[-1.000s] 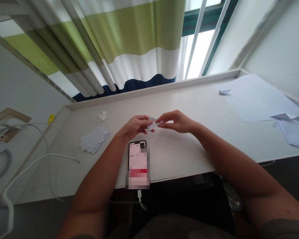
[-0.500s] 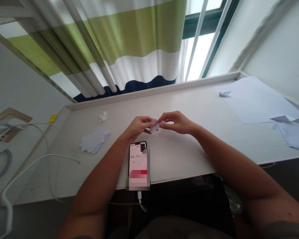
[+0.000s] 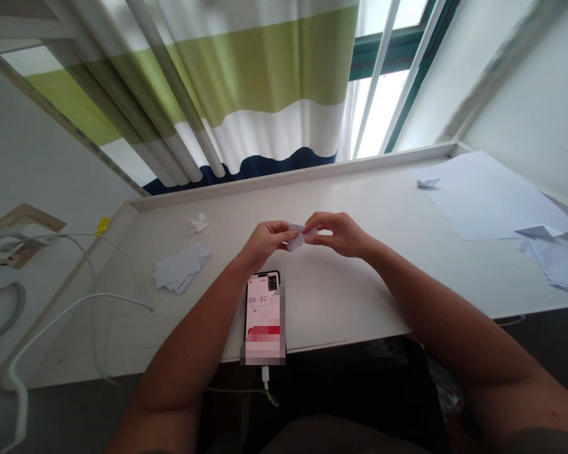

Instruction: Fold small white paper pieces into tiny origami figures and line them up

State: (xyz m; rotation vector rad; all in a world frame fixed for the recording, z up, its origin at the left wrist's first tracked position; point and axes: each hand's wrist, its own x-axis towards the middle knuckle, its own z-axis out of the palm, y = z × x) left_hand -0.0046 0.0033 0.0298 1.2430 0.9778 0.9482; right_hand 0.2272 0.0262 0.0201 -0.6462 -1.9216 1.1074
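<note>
A small folded piece of white paper (image 3: 295, 241) is held above the middle of the white desk (image 3: 350, 296). My left hand (image 3: 264, 242) pinches its left side between thumb and fingers. On the right side, my right hand (image 3: 334, 233) grips the paper with thumb and index finger. The fingers cover part of it, so its full shape does not show. Just below my left hand lies a phone (image 3: 264, 315) with a timer on its screen, partly pixelated.
Left on the desk are a stack of paper pieces (image 3: 182, 268) and a crumpled white scrap (image 3: 199, 223). At the right lie large sheets (image 3: 492, 195), a small folded paper boat shape (image 3: 428, 183) and more stacked paper (image 3: 556, 261). White cables (image 3: 89, 296) cross the left edge.
The right fingers have shifted slightly right along the paper, and a little more of its middle shows between the hands. The whole view has tilted slightly.
</note>
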